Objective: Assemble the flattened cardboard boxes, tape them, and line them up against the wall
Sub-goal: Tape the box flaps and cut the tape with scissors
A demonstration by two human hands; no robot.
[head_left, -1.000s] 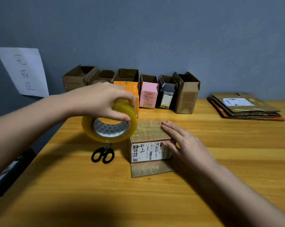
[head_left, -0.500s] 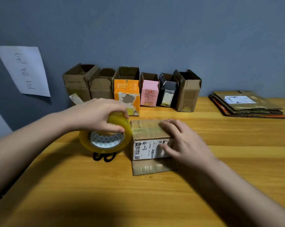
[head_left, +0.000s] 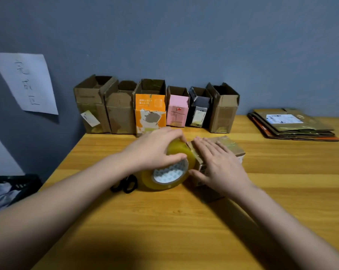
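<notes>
The small cardboard box (head_left: 219, 151) lies on the wooden table (head_left: 164, 221), in front of the row of finished boxes (head_left: 155, 106) at the wall (head_left: 184, 36). The right hand (head_left: 221, 166) now lies flat on its top with straight fingers; a second ago it only touched the edge. The left hand (head_left: 155, 151) grips the tape roll (head_left: 170, 170), which has come down from the air against the box's left side. The taping seems to begin. The scissors (head_left: 125, 184) lie behind the roll, and flattened boxes (head_left: 291, 125) wait at the right.
</notes>
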